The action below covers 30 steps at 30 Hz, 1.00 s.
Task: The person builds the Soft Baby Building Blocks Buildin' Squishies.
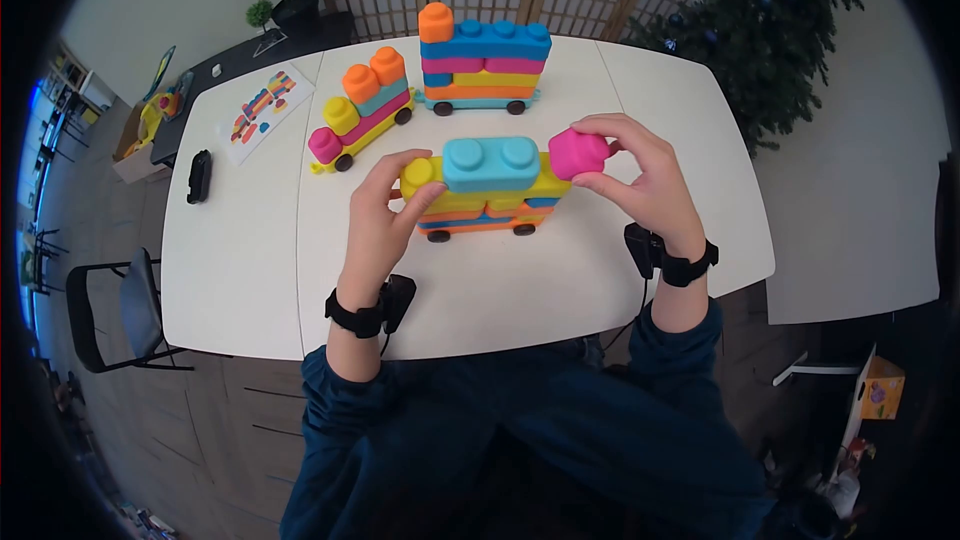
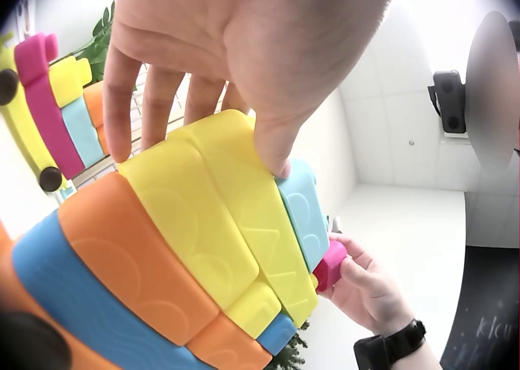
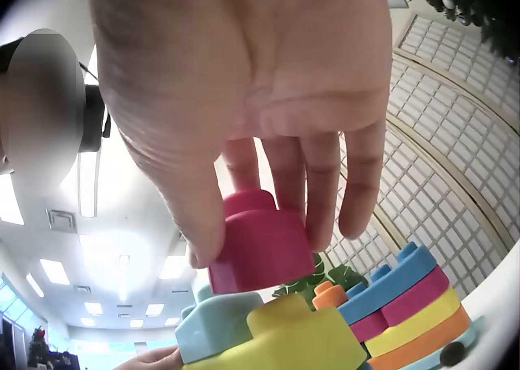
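Note:
My right hand (image 1: 650, 180) pinches a pink one-stud block (image 1: 577, 154) at the right end of a wheeled block stack (image 1: 470, 208). In the right wrist view the pink block (image 3: 262, 244) is just above a yellow stud (image 3: 280, 313); whether they touch I cannot tell. A light blue two-stud block (image 1: 491, 164) sits on the stack's top middle. The left hand (image 1: 385, 215) grips the stack's left end, thumb and fingers on either side of the yellow top layer (image 2: 252, 199).
Behind stand a wheeled stack with blue top blocks (image 1: 487, 40) and a stepped one with orange and yellow blocks (image 1: 380, 100). A picture sheet (image 1: 264, 112) and a black object (image 1: 199, 176) lie at left on the white table (image 1: 240, 270).

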Each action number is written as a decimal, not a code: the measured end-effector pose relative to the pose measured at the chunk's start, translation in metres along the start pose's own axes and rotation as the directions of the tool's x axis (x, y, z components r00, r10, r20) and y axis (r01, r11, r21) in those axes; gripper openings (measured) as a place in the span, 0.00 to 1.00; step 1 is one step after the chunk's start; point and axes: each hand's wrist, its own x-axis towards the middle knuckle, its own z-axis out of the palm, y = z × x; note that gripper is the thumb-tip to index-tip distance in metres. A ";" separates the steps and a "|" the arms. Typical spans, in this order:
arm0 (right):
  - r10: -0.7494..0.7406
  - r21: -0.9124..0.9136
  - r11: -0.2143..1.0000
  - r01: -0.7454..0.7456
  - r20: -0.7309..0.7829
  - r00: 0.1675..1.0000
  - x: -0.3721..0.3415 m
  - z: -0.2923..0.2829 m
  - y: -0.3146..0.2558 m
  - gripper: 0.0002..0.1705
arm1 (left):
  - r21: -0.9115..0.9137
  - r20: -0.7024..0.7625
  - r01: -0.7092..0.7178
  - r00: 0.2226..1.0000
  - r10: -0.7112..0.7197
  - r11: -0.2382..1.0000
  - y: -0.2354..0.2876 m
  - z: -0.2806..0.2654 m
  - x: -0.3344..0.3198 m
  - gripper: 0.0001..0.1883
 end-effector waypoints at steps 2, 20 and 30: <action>-0.060 -0.116 0.991 0.068 0.073 0.996 0.006 0.008 -0.003 0.25 | -0.011 0.012 0.015 1.000 -0.015 1.000 -0.001 0.000 0.000 0.19; 0.245 0.203 0.944 -0.258 0.089 0.965 -0.027 0.052 0.031 0.51 | 0.021 0.054 -0.053 0.997 0.052 0.998 -0.003 -0.004 -0.002 0.26; 0.427 0.070 0.838 -0.541 0.534 0.730 -0.029 0.071 0.085 0.40 | 0.181 0.158 0.231 0.953 -0.260 0.956 -0.009 -0.016 -0.028 0.35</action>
